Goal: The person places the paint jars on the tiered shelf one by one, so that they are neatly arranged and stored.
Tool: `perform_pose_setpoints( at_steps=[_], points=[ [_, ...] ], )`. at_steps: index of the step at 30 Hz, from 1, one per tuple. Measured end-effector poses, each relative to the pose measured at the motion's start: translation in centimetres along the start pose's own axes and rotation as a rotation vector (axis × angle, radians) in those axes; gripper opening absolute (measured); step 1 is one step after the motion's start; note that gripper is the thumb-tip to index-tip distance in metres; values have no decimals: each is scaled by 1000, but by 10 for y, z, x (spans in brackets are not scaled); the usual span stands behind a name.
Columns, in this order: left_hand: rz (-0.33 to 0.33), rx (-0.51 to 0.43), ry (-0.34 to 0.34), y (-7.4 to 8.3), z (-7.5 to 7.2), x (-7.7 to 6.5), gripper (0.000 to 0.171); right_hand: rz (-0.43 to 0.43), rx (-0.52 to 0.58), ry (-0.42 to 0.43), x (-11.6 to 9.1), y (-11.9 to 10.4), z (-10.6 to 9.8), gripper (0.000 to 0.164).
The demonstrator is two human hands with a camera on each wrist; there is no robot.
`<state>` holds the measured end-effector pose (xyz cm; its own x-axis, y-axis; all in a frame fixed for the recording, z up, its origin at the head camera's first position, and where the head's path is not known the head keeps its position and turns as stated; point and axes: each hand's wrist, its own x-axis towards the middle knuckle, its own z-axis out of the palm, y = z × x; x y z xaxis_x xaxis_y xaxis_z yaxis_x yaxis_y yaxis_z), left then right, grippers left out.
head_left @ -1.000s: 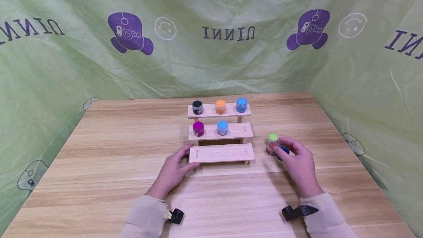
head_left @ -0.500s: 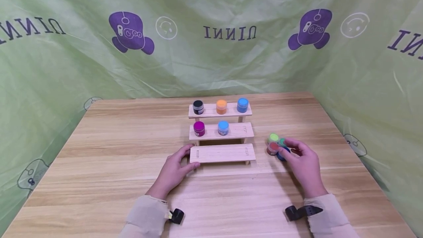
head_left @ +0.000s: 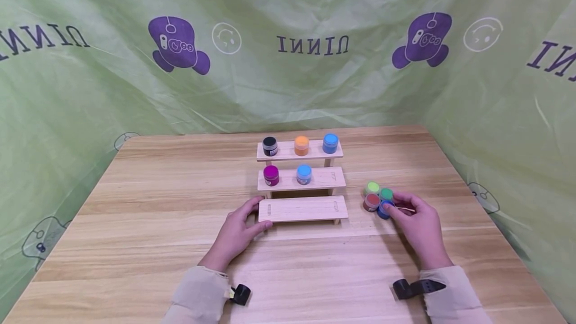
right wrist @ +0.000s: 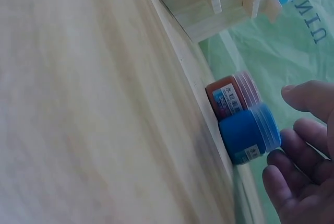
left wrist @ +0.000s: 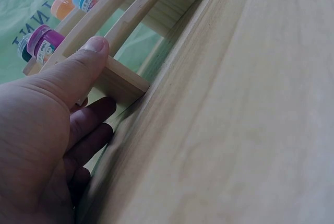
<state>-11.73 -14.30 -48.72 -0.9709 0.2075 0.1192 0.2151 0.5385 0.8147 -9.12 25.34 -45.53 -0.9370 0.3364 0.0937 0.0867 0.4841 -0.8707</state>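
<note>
A three-tier wooden display stand [head_left: 301, 209] stands mid-table. My left hand [head_left: 234, 236] grips the left end of its lowest shelf; in the left wrist view its thumb [left wrist: 86, 67] lies on the shelf's edge, fingers behind. My right hand [head_left: 420, 226] is beside a cluster of paint jars: light green [head_left: 372, 188], green [head_left: 386, 194], brownish red [head_left: 371, 201] and dark blue [head_left: 384, 210]. In the right wrist view, its thumb and loosely bent fingers are near the dark blue jar [right wrist: 248, 135], not wrapped around it.
The top shelf bears a black jar [head_left: 270, 146], an orange jar [head_left: 301, 145] and a blue jar [head_left: 330, 143]. On the middle shelf are a purple jar [head_left: 271, 175] and a light blue jar [head_left: 304, 174]. A green printed curtain [head_left: 288, 89] surrounds the wooden table [head_left: 157, 204].
My right hand has drawn back slightly to the right from the cluster, uncovering the green and dark blue jars. The left hand stays on the stand.
</note>
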Motion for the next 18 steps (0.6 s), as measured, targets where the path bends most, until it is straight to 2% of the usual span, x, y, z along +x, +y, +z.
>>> perform_pose_setpoints(
  at_steps=[18],
  points=[
    [10,-10,4,-2,1,0,66,7,-66,-89,3,10,-3,54]
  ],
)
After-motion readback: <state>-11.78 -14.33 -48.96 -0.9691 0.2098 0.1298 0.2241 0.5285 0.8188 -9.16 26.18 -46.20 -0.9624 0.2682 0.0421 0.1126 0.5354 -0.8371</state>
